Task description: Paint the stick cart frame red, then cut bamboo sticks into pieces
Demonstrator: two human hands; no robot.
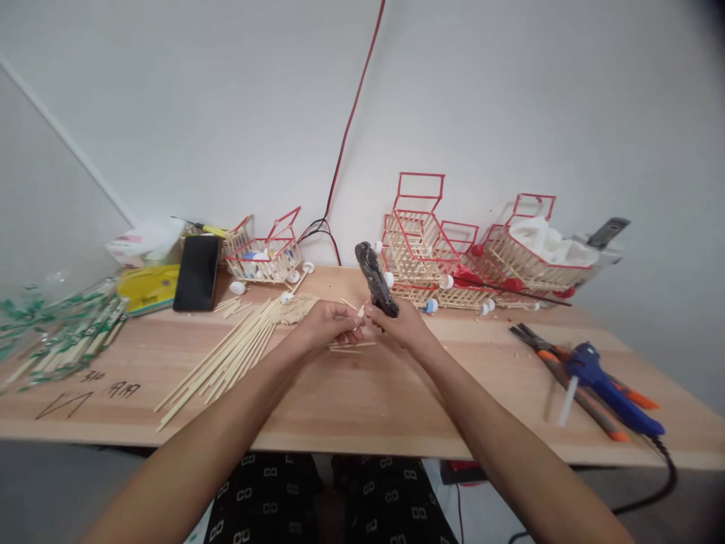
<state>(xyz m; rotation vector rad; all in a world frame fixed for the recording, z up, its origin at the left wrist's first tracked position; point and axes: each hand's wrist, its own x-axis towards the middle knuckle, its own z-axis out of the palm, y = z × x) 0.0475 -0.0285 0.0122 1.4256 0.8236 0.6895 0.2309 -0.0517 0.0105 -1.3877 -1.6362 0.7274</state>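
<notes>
Above the middle of the table, my left hand (331, 323) pinches a short wooden stick (360, 311) between thumb and fingertips. Close beside it, my right hand (403, 323) is closed round a dark hand tool (376, 278) that points up and away; its exact kind is not clear. The fingertips of both hands nearly meet at the stick. A few short stick pieces (352, 347) lie on the table just beneath them. To the left of my left hand is a fanned bundle of long wooden sticks (232, 355).
Red-trimmed stick baskets with wheels (419, 242) stand along the wall, one more basket (263, 261) at back left. A blue glue gun (609, 389) and orange-handled pliers (547, 355) lie right. Left are a phone (197, 273), a yellow packet (148, 289) and bagged sticks (73, 340).
</notes>
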